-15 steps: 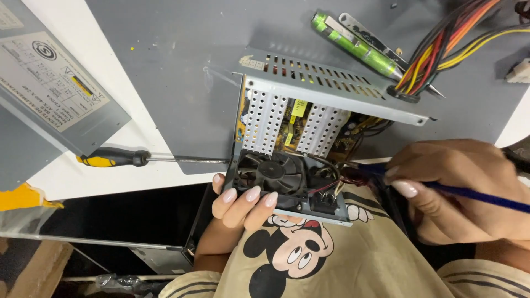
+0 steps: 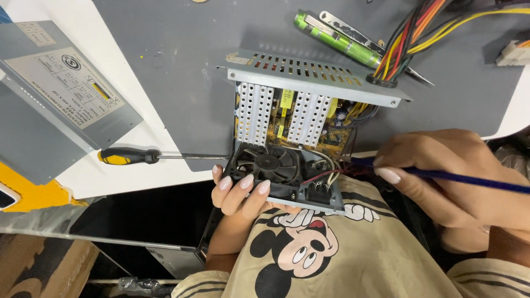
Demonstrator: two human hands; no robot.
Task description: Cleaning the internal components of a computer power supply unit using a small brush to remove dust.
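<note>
partly hidden, left hand (image 2: 240, 193) grips fan housing (image 2: 287, 176); right hand (image 2: 441, 176) pinches brush (image 2: 469, 179).

Open grey power supply (image 2: 309, 110), blue brush (image 2: 452, 176) inside

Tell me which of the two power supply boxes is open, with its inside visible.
The open power supply in the middle, steadied by the left hand, shows its fan and circuit board. The grey closed box at far left remains fully cased.

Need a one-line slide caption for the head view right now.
Left hand steadies an opened power supply by its fan while right hand works a blue-handled tool inside.
</note>
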